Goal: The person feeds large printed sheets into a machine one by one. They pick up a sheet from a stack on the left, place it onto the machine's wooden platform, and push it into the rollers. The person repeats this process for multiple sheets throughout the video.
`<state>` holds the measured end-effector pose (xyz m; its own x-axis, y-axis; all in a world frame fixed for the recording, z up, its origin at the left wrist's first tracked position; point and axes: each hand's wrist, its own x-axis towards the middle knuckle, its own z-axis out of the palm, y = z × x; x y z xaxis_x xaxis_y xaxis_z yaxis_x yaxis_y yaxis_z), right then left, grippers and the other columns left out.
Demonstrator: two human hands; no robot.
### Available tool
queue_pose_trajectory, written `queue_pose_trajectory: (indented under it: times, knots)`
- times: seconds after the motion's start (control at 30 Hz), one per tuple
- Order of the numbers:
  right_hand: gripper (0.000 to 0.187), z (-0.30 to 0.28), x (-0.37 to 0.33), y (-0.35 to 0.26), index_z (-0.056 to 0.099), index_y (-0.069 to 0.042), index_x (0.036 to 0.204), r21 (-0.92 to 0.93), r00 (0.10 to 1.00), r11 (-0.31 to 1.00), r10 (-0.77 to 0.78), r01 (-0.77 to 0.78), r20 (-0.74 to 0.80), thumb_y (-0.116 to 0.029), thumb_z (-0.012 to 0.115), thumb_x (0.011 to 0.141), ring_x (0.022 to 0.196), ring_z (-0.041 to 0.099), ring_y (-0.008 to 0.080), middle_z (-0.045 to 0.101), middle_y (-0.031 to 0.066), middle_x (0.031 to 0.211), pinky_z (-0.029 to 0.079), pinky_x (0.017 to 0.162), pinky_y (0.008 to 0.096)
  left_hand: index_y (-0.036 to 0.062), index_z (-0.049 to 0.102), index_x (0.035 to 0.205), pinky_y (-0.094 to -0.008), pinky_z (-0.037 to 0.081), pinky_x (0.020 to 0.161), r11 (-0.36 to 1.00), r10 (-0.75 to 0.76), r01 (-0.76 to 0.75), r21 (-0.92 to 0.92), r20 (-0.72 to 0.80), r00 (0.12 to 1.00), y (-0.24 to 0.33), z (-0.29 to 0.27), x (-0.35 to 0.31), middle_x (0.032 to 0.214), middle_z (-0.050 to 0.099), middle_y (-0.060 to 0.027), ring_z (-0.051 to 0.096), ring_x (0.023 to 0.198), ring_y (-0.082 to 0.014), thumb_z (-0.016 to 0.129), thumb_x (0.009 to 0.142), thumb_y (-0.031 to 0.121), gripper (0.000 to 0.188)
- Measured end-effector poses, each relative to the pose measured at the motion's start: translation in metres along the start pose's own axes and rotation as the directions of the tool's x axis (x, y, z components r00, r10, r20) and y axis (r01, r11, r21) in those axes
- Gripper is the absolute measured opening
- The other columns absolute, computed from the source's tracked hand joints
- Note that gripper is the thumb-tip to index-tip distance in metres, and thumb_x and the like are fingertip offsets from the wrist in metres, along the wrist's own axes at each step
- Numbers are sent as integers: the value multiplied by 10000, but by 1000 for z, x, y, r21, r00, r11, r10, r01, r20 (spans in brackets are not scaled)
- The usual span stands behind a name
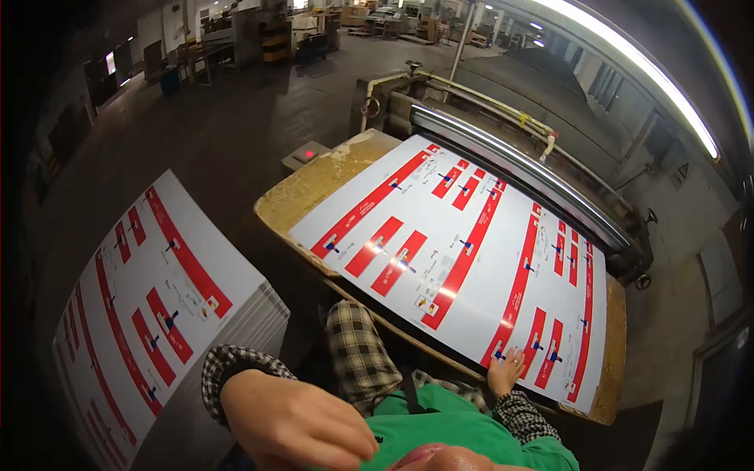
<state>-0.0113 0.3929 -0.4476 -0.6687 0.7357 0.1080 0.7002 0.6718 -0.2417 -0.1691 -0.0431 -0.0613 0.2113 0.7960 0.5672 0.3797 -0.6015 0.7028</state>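
A large white printed sheet (pixel 503 212) with red bands and small blue figures lies on a worn wooden feed table (pixel 353 149). Its far edge meets the long metal roller (pixel 518 173) of a machine. My right hand (pixel 506 372) rests flat on the sheet's near edge, right of the middle, fingers stretched out. In front of my body, apart from the table, is my left hand (pixel 302 420), its fingers loosely curled together and slightly blurred. Nothing shows in it, though its palm is hidden. Beside it at the left stands a tall stack of similar printed sheets (pixel 169 275).
A small box with a red light (pixel 308 155) sits at the table's left corner. Handwheels (pixel 644 281) and pipes (pixel 487 98) frame the machine. Dark floor (pixel 228 149) stretches left and beyond, toward a blue bin (pixel 170 81) and distant equipment. A bright tube lamp (pixel 636 63) hangs above.
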Motion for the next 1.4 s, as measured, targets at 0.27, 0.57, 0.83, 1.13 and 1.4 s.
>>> queue_pose_trajectory:
  times: [0.27,0.57,0.83,1.13,1.4]
  knots:
    - [457,-15,13,2,512,16,1073,1,993,1000,-7,7,-119,-279,608,737,1153,392,393,480,238,1165,318,950,508,-45,624,939,-312,508,741,855,-336,483,192,-504,796,-78,-49,1,891,646,-166,647,827,-257,682,740,90,247]
    - [313,-32,36,7,587,-31,986,107,987,982,160,-156,-28,-234,591,748,1067,429,348,509,159,1079,357,874,487,-54,610,986,-251,480,742,728,-683,601,-330,-424,595,-206,4,31,884,664,-119,616,839,-137,573,850,98,207]
    - [377,-74,14,43,591,43,726,448,906,888,-104,-101,410,-314,549,840,606,549,318,558,183,613,420,593,395,-27,580,1082,-281,483,766,-45,-921,877,-478,360,149,-292,147,-39,901,641,-88,604,853,-149,557,878,261,353]
    - [274,-84,-77,72,558,22,900,426,621,772,-52,-472,782,-235,609,820,741,532,187,570,117,776,435,689,357,-18,613,1024,-321,469,702,154,-949,983,-102,263,176,-332,177,-65,783,604,-79,574,743,-179,657,797,200,318]
    - [140,-80,-93,47,498,10,847,450,906,815,199,-364,373,-127,516,867,718,555,382,550,222,742,428,632,402,-35,642,929,-420,495,737,141,-969,977,158,-182,169,-358,198,-60,887,637,-217,610,815,-357,525,842,146,232]
